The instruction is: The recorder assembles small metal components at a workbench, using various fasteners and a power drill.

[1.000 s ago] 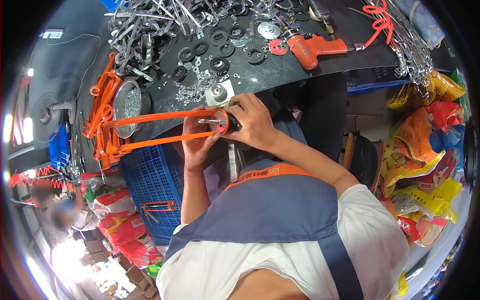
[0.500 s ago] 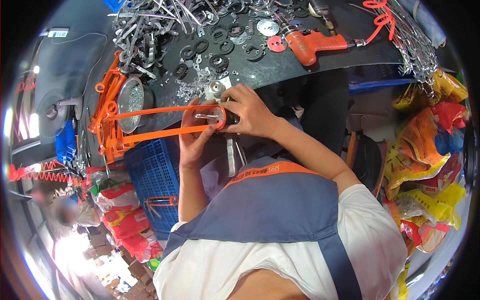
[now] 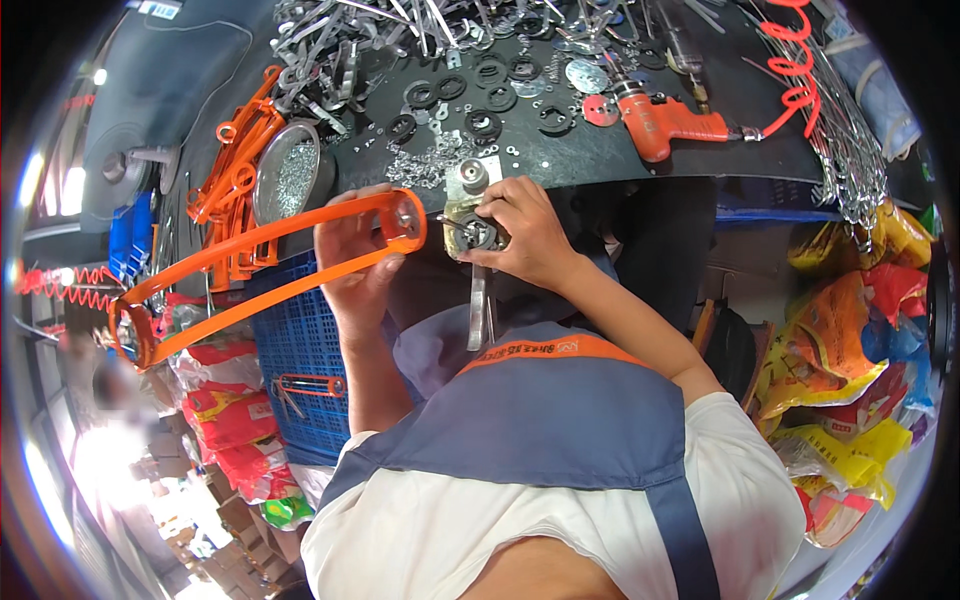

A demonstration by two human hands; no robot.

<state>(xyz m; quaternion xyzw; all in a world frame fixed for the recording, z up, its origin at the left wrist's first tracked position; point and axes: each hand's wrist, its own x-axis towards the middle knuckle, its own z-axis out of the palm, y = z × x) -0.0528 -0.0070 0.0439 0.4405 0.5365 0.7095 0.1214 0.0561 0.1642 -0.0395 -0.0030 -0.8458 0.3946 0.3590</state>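
My left hand (image 3: pixel 358 262) is closed around the near end of a long orange metal frame (image 3: pixel 252 308), a narrow loop with two parallel strips. The frame slants down to the left, its rounded end apart from the fixture. At the bench edge, my right hand (image 3: pixel 532 235) has its thumb and fingers on a dark round part (image 3: pixel 476 236) seated against a metal fixture (image 3: pixel 473 172). A thin metal pin sticks out of that part towards the frame. Below the fixture hangs a flat metal lever (image 3: pixel 480 312).
Orange frames (image 3: pixel 232 165) and a bowl of small metal parts (image 3: pixel 290 175) lie left on the bench. Black rings (image 3: pixel 484 125), loose hardware and metal strips spread beyond. An orange power drill (image 3: pixel 672 125) with a coiled red hose lies right. A blue crate (image 3: pixel 305 345) stands below left.
My left hand has drawn the orange frame leftwards off the fixture, and its far end has swung lower. My right hand stays at the dark round part. The whole view has shifted slightly.
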